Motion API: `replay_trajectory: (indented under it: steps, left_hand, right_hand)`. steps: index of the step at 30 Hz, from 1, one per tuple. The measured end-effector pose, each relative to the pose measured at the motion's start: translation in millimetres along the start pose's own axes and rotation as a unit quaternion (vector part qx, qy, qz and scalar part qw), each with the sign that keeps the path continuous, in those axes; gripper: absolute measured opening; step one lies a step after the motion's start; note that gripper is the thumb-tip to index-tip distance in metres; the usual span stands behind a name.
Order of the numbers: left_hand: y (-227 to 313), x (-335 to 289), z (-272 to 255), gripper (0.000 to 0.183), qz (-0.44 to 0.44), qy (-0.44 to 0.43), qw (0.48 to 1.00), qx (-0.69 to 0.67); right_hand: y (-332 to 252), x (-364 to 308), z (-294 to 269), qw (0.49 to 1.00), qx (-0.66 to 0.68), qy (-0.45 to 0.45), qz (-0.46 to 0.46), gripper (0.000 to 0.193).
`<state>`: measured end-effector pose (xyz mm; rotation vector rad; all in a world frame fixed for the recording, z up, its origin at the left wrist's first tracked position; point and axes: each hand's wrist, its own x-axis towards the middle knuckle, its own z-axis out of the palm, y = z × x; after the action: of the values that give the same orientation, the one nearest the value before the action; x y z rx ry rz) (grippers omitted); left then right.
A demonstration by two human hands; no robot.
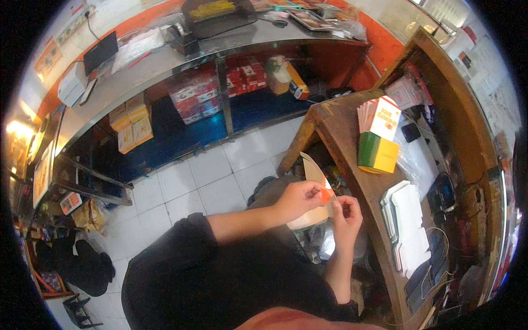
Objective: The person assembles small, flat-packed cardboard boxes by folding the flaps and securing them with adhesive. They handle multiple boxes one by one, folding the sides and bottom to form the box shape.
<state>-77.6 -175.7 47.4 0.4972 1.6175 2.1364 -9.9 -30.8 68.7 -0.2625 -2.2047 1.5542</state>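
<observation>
Between my two hands is a thin card carton (309, 220), unfolded, with a plain cream side and a bit of orange and white print showing. My left hand (300, 199) pinches its orange part from the left, thumb and fingertips together. My right hand (346, 212) is closed on its right edge, with the thumb against the fingers. One pointed end of the card sticks up beyond my left hand, and the lower part spreads beneath both hands. The fingers cover some of its middle.
On the wooden desk (340, 118) to my right stand a stack of printed cartons (379, 135) and a pile of flat white cartons (407, 228). A dark phone (410, 132) lies behind them. Across the tiled floor (209, 176), a long metal counter (242, 37) has packed boxes (195, 99) on its lower shelf.
</observation>
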Motion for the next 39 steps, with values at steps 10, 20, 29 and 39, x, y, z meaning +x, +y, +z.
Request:
replay_trajectory:
  steps: [10, 20, 29, 39]
  left_hand:
    - [-7, 7, 17, 0.019, -0.031, -0.033, 0.999, -0.027]
    - [-3, 9, 33, 0.019, 0.011, -0.032, 0.999, 0.027]
    - [-31, 7, 50, 0.023, 0.107, -0.061, 0.975, 0.184]
    - [-55, 3, 50, 0.031, 0.086, -0.069, 0.985, 0.136]
  right_hand:
    - [15, 1, -28, 0.992, -0.068, -0.02, -0.101, 0.009]
    - [7, -11, -30, 0.993, -0.036, 0.101, -0.046, 0.009]
    - [23, -36, -17, 0.978, 0.148, 0.11, 0.095, 0.007]
    - [27, -42, 1, 0.99, -0.059, 0.13, 0.003, 0.026]
